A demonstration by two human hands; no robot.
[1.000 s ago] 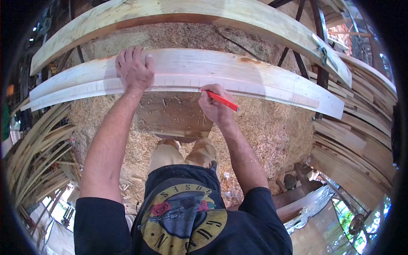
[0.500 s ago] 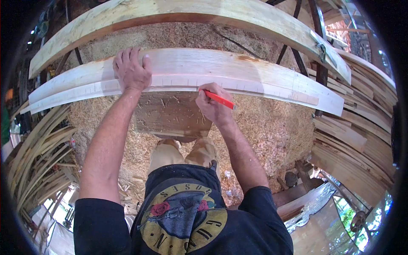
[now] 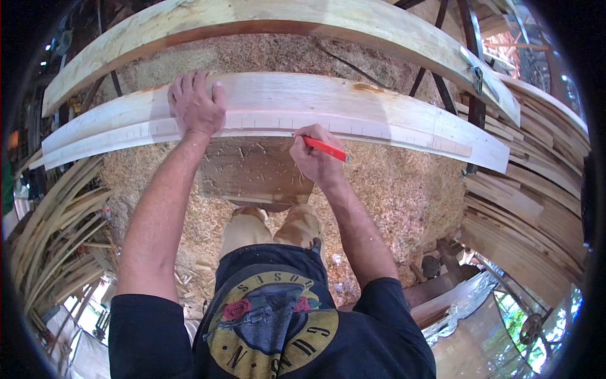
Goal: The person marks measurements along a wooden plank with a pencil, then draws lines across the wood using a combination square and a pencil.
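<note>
I see scant shift: left grip (image 3: pixel 197 106) unclenched on board (image 3: pixel 303 98), right grip (image 3: pixel 317 158) clamped round red pencil (image 3: pixel 326 149); placement seems steady.

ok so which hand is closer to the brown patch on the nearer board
Right. The right hand, gripping the red pencil, is below and left of the brown patch in view; the left hand rests on the nearer board, much farther left.

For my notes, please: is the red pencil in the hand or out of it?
In: the right hand grips the red pencil, whose back end sticks out. I cannot tell whether its tip touches the board.
</note>
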